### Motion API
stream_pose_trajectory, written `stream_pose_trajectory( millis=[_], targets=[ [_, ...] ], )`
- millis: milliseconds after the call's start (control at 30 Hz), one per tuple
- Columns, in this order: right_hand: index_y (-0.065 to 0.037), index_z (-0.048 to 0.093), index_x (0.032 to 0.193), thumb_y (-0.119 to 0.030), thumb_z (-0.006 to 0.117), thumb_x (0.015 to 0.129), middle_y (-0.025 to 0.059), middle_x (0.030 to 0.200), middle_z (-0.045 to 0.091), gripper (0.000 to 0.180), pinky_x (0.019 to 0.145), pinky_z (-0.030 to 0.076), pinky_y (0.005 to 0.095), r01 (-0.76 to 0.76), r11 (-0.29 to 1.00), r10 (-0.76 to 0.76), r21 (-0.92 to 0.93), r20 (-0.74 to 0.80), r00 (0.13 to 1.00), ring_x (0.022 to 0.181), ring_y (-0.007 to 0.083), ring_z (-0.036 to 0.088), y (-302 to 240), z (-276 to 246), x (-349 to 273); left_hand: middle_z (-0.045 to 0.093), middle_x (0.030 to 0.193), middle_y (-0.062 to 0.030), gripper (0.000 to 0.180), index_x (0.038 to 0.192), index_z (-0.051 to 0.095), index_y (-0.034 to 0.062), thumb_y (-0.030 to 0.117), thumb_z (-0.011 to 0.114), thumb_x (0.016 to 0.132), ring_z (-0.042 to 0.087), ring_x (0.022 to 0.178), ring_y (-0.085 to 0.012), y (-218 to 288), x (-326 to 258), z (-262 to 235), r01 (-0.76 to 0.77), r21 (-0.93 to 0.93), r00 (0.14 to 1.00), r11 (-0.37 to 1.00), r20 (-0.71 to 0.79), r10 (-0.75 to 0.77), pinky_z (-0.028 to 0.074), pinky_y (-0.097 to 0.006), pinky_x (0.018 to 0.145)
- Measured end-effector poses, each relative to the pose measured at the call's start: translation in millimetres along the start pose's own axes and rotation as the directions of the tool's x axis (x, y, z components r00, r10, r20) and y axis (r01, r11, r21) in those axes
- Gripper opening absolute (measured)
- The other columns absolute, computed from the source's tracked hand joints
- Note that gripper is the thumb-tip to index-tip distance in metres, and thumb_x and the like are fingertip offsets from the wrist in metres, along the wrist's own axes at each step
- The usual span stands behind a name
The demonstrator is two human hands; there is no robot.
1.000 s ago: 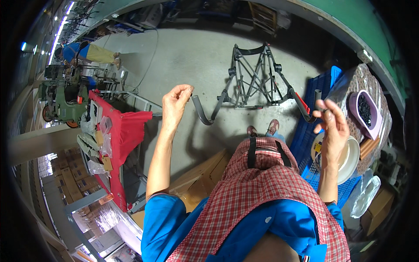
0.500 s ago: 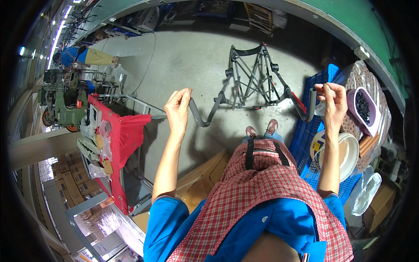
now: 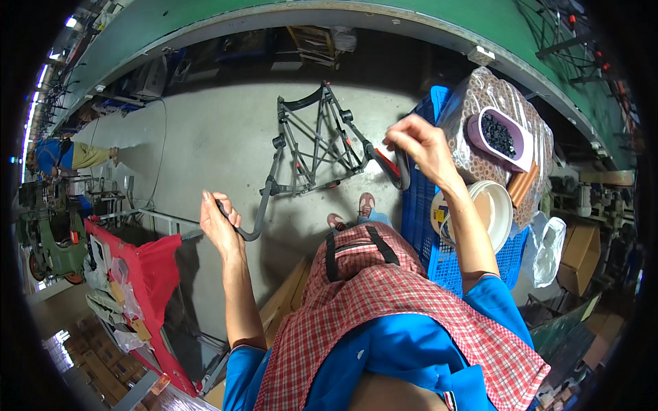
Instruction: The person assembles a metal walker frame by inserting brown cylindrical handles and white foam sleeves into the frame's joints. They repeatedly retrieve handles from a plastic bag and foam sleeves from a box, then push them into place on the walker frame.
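Note:
A dark grey tubular folding frame (image 3: 301,164) with crossed struts, black joints and two curved handle tubes stands on the floor before me. My left hand (image 3: 222,222) is closed around the end of the left tube, fingers curled over it. At the right tube, beside its red strip, my right hand (image 3: 426,149) has thumb and fingers pinched together by the tube's upper end. Whatever lies between those fingertips is too small or hidden to make out.
On my right, a blue plastic crate (image 3: 419,212) stands beside a white bucket (image 3: 490,212). A purple tub (image 3: 521,152) of small black parts rests on wrapped brown tubes (image 3: 473,103). A red cloth-covered bench (image 3: 154,267) stands left; a person (image 3: 58,154) works farther off.
The view has turned, shifting the frame and crate leftward in the picture. My left hand now curls around the tube end; my right hand stays pinched by the right tube.

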State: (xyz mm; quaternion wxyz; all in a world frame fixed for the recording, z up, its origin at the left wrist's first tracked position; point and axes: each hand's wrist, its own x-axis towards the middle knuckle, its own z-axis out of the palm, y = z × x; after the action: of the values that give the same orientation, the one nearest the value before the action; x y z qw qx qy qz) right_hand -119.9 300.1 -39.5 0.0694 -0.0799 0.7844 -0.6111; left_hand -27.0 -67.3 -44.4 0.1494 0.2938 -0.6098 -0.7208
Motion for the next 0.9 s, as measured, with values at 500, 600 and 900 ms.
stream_pose_trajectory(
  millis=[500, 600, 900],
  targets=[
    [-0.008, 0.052, 0.119, -0.013, 0.057, 0.094, 0.0131, 0.092, 0.060, 0.026, 0.065, 0.048, 0.0303, 0.021, 0.992, -0.061, -0.122, -0.332, 0.941, 0.070, 0.0206, 0.061, 21.3, 56.2, -27.7, 0.027, 0.047, 0.0034, 0.031, 0.113, 0.057, 0.0041, 0.023, 0.040, 0.095, 0.022, 0.035, -0.0072, -0.1, 4.9, 0.8, 0.245, -0.113, 0.963, 0.963, 0.142, -0.228, 0.020, -0.023, 0.033],
    [-0.004, 0.057, 0.105, -0.009, 0.056, 0.094, 0.0128, 0.088, 0.061, 0.013, 0.066, 0.048, 0.0304, 0.157, 0.965, -0.224, -0.209, -0.351, 0.909, 0.071, 0.0244, 0.061, 27.5, 52.7, -27.1, 0.029, 0.048, 0.0023, 0.025, 0.107, 0.057, 0.0032, 0.016, 0.040, 0.095, 0.024, 0.035, -0.0071, -12.4, 9.3, -9.9, 0.245, -0.222, 0.953, 0.944, 0.236, -0.191, 0.022, -0.023, 0.031],
    [-0.008, 0.059, 0.098, -0.012, 0.061, 0.090, 0.0090, 0.087, 0.064, 0.009, 0.064, 0.052, 0.0316, 0.235, 0.929, -0.351, -0.286, -0.476, 0.807, 0.072, 0.0246, 0.065, 32.2, 58.4, -33.3, 0.038, 0.060, 0.0012, 0.026, 0.116, 0.054, 0.0055, 0.016, 0.049, 0.093, 0.030, 0.041, -0.0064, -22.1, -1.5, -23.5, 0.103, -0.252, 0.976, 0.962, 0.214, -0.049, 0.025, -0.021, 0.034]
  ],
)
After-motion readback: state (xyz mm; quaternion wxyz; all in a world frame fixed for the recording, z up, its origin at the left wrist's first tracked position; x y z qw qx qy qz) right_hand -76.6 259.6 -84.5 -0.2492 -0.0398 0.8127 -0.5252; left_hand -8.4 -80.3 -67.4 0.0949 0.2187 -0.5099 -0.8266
